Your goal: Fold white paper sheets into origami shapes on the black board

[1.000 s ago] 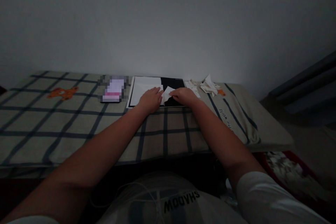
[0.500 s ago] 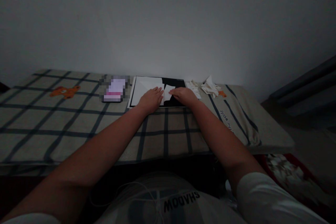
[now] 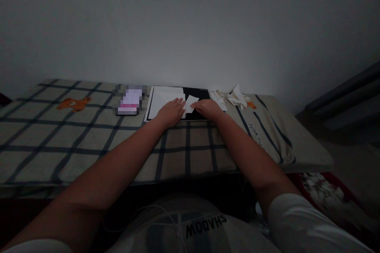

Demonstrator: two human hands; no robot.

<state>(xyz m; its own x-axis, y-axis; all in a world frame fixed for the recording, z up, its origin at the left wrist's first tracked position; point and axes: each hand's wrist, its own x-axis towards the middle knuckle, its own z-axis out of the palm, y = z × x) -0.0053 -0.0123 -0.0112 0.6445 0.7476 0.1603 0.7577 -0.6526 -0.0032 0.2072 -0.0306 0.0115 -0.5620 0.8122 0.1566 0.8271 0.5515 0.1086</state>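
Note:
A black board with a white border (image 3: 197, 91) lies on the checked bedcover (image 3: 89, 138) near the wall. White sheets of paper (image 3: 162, 101) rest on its left half. My left hand (image 3: 171, 112) lies flat on them, fingers stretched out. A small white folded paper (image 3: 190, 104) sits between my hands. My right hand (image 3: 208, 108) rests with curled fingers at that paper's right edge, its fingertips pressing on it.
A blurred-out phone-sized object (image 3: 130, 101) lies left of the board. A heap of crumpled white paper scraps (image 3: 234, 98) sits to the right. An orange bear print (image 3: 74, 104) marks the cover. A red container with scraps (image 3: 323, 193) stands below the bed's right edge.
The small folded paper lies a little flatter between my hands. Both hands stay nearly where they were; the view has shifted slightly.

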